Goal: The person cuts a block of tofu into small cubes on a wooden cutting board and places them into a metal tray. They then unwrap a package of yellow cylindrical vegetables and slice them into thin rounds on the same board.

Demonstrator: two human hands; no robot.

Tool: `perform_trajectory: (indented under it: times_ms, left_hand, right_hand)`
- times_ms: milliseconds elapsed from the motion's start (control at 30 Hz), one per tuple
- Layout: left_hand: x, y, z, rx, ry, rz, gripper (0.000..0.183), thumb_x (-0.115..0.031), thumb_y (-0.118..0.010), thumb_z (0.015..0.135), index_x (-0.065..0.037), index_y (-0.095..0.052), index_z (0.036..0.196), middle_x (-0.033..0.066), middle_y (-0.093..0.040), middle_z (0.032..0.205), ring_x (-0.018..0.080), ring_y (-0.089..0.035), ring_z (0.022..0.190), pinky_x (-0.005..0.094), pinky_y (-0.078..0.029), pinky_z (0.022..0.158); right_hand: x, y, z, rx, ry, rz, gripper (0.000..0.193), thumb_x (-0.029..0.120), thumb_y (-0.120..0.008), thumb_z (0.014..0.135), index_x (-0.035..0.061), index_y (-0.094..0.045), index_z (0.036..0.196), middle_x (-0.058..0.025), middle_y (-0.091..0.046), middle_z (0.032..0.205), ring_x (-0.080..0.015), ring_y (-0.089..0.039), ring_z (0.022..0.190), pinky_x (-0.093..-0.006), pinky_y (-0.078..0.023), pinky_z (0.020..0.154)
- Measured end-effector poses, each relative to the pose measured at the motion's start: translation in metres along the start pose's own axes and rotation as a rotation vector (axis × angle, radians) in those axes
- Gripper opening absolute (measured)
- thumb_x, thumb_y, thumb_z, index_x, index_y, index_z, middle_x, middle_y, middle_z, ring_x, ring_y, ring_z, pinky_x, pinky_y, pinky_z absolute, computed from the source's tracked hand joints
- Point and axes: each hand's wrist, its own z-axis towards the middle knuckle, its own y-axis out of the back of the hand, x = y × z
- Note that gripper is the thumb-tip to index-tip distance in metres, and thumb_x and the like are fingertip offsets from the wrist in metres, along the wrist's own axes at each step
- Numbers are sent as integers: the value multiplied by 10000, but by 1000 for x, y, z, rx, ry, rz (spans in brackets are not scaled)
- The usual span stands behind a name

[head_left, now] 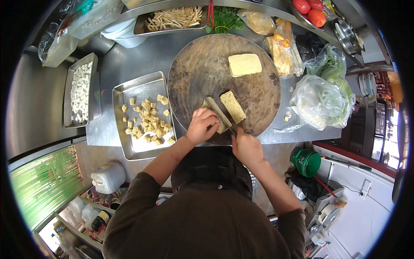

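On the round wooden chopping board (189, 73), my right hand (248, 149) grips the handle of a kitchen knife (218, 112). Its blade slants up and left, close beside my left hand (202, 125). The left fingers are curled and press on a piece of porous yellow tofu (222, 128), mostly hidden by the hand and blade. Just right of the blade lies a spongy tofu slab (233, 106), untouched. Farther back on the board is a smooth pale-yellow tofu block (245, 64). Several tofu cubes (148, 123) are scattered in a metal tray (140, 88) left of the board.
At far left, a deeper pan (92, 95) holds small white cubes. Behind the board stand a pan of pale strips (177, 19) and green leaves (225, 20). Bagged food (280, 49) and a plastic bag of vegetables (321, 101) sit right. A green bucket (305, 162) stands below.
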Motion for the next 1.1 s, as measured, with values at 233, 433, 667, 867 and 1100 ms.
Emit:
perform_trajectory:
  times_ms: [233, 433, 667, 867, 1100]
  left_hand:
    - [-3, 7, -2, 19, -16, -3, 104, -124, -739, 847, -131, -728, 950, 28, -652, 1063, 287, -568, 1070, 416, -407, 936]
    - [-4, 13, -13, -145, -82, 140, 132, -144, -736, 832, -138, -727, 963, 10, -633, 1119, 263, -551, 1038, 387, -384, 931]
    - [3, 12, -11, -80, -70, -6, 89, -72, -742, 808, -90, -680, 869, 57, -638, 1013, 303, -575, 949, 414, -465, 872]
    - [1, 14, -4, -39, -27, -72, 87, -32, -727, 800, -55, -666, 858, 87, -637, 971, 322, -582, 936, 416, -478, 866]
    - [1, 21, -5, 39, -54, -61, 88, -40, -728, 839, -52, -701, 922, 90, -641, 1018, 319, -579, 992, 414, -466, 898]
  right_hand:
    - [-24, -25, 20, -81, -87, 111, 261, 261, -639, 958, 2, -606, 957, -234, -675, 684, -430, -686, 630, -516, -567, 605]
    - [5, 22, -11, -81, -63, 141, 225, 217, -635, 964, -4, -602, 991, -229, -650, 647, -436, -668, 625, -506, -550, 588]
    - [11, 31, -25, 91, -37, 56, 201, 202, -636, 949, 8, -587, 939, -230, -656, 651, -424, -679, 622, -501, -562, 597]
    - [17, -10, 10, 43, -54, 50, 202, 213, -627, 949, 18, -593, 909, -225, -685, 685, -403, -707, 649, -486, -585, 616]
    - [-13, -39, -5, -156, -116, 287, 301, 327, -654, 955, 30, -617, 919, -252, -668, 714, -473, -659, 680, -548, -545, 642]
